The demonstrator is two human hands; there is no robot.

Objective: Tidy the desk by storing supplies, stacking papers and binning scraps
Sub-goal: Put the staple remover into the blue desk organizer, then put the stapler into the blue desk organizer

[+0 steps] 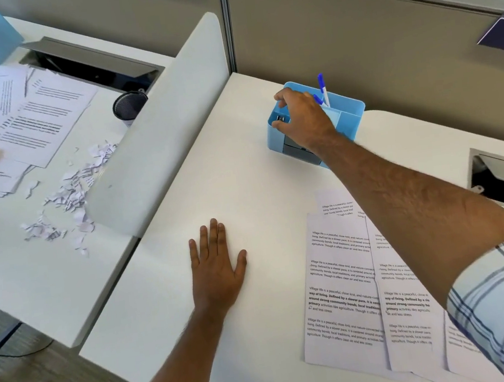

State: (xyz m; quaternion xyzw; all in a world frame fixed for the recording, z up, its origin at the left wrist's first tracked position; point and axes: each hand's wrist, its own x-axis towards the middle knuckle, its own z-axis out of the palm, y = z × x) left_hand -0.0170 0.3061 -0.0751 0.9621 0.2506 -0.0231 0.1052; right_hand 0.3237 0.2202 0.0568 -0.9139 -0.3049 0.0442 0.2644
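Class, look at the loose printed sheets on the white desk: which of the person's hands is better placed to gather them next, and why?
Probably the left hand: it lies flat and unoccupied on the white desk, beside the loose printed sheets. The right hand is reaching into the light blue plastic desk organiser farther back.

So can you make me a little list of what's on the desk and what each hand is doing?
left hand: flat on the white desk, fingers straight, holding nothing
right hand: reaching into the light blue plastic desk organiser, fingers over a small metal item; grip unclear
pens: blue-capped pens standing upright in the organiser
papers: printed white sheets overlapping loosely, near the right arm
neighbouring desk: torn paper scraps, more sheets, black mesh cup
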